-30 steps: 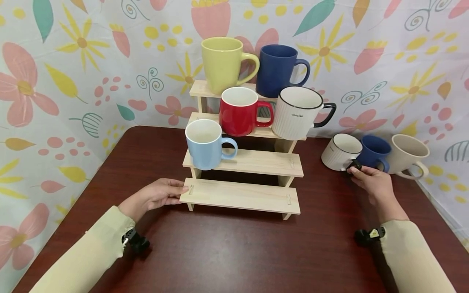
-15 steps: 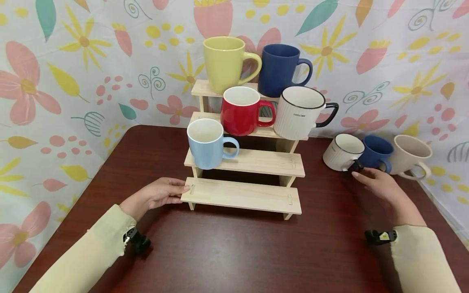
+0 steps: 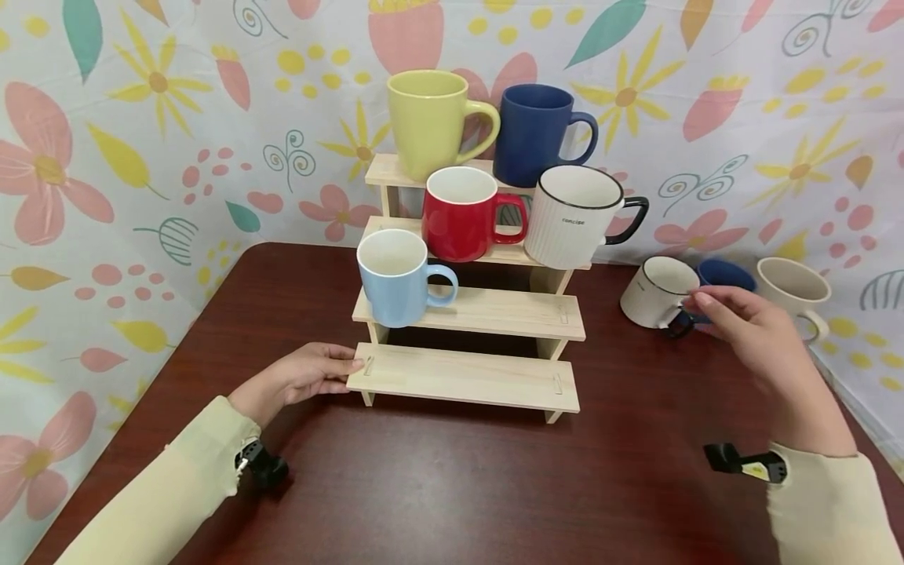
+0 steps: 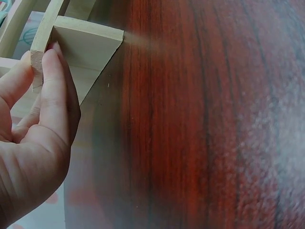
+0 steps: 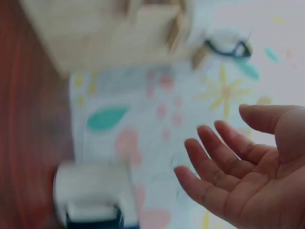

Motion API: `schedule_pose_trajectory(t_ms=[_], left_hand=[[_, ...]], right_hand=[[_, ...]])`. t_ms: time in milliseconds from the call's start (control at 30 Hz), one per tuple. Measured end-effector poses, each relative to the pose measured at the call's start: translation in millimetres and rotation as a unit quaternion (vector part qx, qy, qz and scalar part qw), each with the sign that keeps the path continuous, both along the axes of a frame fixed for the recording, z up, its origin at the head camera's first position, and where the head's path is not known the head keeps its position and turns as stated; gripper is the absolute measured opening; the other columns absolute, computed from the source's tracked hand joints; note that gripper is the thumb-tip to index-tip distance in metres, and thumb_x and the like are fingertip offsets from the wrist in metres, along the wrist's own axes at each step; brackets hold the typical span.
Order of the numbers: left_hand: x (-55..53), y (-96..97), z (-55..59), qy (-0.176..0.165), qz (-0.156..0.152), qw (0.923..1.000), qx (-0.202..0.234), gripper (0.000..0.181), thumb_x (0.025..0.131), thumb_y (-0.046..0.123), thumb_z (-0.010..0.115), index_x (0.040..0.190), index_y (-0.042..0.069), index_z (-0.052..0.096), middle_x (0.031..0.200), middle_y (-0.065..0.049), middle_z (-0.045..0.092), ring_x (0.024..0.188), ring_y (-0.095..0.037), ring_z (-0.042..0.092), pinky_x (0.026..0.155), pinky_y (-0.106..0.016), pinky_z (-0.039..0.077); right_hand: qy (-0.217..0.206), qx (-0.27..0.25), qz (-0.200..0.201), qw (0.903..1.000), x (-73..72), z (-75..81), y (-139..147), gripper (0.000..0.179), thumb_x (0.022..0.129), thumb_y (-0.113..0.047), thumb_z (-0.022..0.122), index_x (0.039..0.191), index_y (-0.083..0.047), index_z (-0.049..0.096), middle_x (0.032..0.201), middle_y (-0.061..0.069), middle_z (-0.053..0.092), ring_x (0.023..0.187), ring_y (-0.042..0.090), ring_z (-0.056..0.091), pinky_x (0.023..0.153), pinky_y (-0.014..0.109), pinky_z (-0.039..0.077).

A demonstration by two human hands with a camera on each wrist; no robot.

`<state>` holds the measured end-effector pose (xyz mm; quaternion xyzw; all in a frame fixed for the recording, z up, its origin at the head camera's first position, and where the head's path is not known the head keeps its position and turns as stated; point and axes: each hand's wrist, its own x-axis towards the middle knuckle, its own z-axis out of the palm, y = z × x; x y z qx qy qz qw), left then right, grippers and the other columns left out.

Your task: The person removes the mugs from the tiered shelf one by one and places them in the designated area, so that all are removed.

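My left hand pinches the left end of the lowest board of a stepped wooden rack; in the left wrist view thumb and fingers lie on either side of the board's edge. Over on the right, my right hand is raised beside a small white ribbed mug with a black rim and handle. The right wrist view shows that hand with fingers spread and holding nothing, apart from the blurred white mug. It partly covers a small blue mug and a beige mug.
On the rack stand a yellow mug, a navy mug, a red mug, a large white mug and a light blue mug. Behind the dark wooden table hangs a flowered cloth.
My right hand has come off the small white mug's black handle and moved up and to the right. The mugs stay where they were; the left hand keeps its grip on the board.
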<state>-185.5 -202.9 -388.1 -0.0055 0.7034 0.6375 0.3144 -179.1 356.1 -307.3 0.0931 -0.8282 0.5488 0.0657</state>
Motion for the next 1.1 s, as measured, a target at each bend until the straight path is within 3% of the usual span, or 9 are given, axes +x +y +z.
schedule_pose_trajectory(t_ms=[67,133,300,633,733,867,1000,1100], left_hand=[[0.2,0.2,-0.2,0.000,0.001,1.0000,0.000,0.054,0.104,0.010,0.054,0.146,-0.019,0.037,0.092,0.005,0.070,0.085,-0.003,0.068,0.076,-0.016,0.060],[0.4,0.2,-0.7,0.000,0.003,1.0000,0.000,0.054,0.105,0.010,0.054,0.146,-0.019,0.036,0.092,0.005,0.070,0.085,-0.003,0.068,0.076,-0.016,0.060],[0.8,0.4,0.0,0.001,0.003,1.0000,-0.005,0.053,0.104,0.009,0.054,0.146,-0.019,0.037,0.092,0.005,0.069,0.084,-0.003,0.067,0.075,-0.016,0.060],[0.0,0.3,3.1,0.002,-0.002,0.9999,-0.012,0.053,0.103,0.009,0.055,0.145,-0.019,0.039,0.090,0.006,0.070,0.083,-0.004,0.068,0.075,-0.017,0.060],[0.1,-1.1,3.1,0.002,-0.006,0.9999,-0.013,0.053,0.103,0.010,0.056,0.145,-0.018,0.039,0.091,0.005,0.070,0.084,-0.004,0.068,0.075,-0.017,0.060],[0.7,-3.3,4.3,0.001,-0.008,0.9998,-0.020,0.053,0.102,0.010,0.057,0.144,-0.018,0.039,0.090,0.005,0.070,0.083,-0.004,0.068,0.075,-0.017,0.060],[-0.2,-2.5,5.3,0.001,-0.013,0.9996,-0.024,0.054,0.102,0.010,0.057,0.145,-0.018,0.039,0.091,0.004,0.070,0.084,-0.004,0.068,0.076,-0.017,0.060],[-2.2,-0.5,5.5,0.003,-0.016,0.9995,-0.027,0.055,0.102,0.011,0.057,0.145,-0.018,0.039,0.092,0.004,0.070,0.085,-0.004,0.068,0.076,-0.018,0.060]], right_hand=[[0.005,-0.074,0.042,0.9964,2.3,2.3,-16.3,0.030,0.106,-0.005,0.052,0.110,-0.028,0.070,0.102,-0.021,0.073,0.096,-0.009,0.066,0.078,0.005,0.054],[0.005,-0.147,0.079,0.9859,3.6,2.7,-35.3,0.030,0.105,0.000,0.050,0.113,-0.020,0.071,0.105,-0.013,0.075,0.099,-0.003,0.069,0.082,0.009,0.056],[0.004,-0.218,0.116,0.9690,7.8,3.5,-87.9,0.027,0.105,0.000,0.049,0.117,-0.014,0.069,0.108,-0.005,0.075,0.105,0.004,0.070,0.089,0.016,0.059],[-0.054,-0.218,0.112,0.9678,5.9,6.2,-165.3,0.020,0.106,-0.009,0.052,0.117,-0.019,0.066,0.112,-0.007,0.070,0.112,0.008,0.064,0.096,0.020,0.057],[-0.083,-0.200,0.115,0.9694,2.5,6.7,-181.4,0.022,0.106,-0.013,0.052,0.126,-0.013,0.061,0.118,-0.008,0.066,0.117,0.008,0.062,0.098,0.019,0.056],[-0.128,-0.167,0.132,0.9687,-5.3,6.4,-200.6,0.040,0.106,-0.016,0.052,0.143,-0.002,0.049,0.132,-0.002,0.060,0.129,0.014,0.056,0.103,0.018,0.053],[-0.152,-0.165,0.143,0.9639,-14.2,4.7,-218.1,0.048,0.107,-0.012,0.047,0.151,0.003,0.039,0.151,0.016,0.048,0.142,0.028,0.046,0.118,0.034,0.046],[-0.159,-0.176,0.146,0.9604,-20.6,2.7,-230.6,0.049,0.107,-0.010,0.045,0.152,0.004,0.037,0.157,0.023,0.040,0.147,0.033,0.041,0.125,0.048,0.036]])
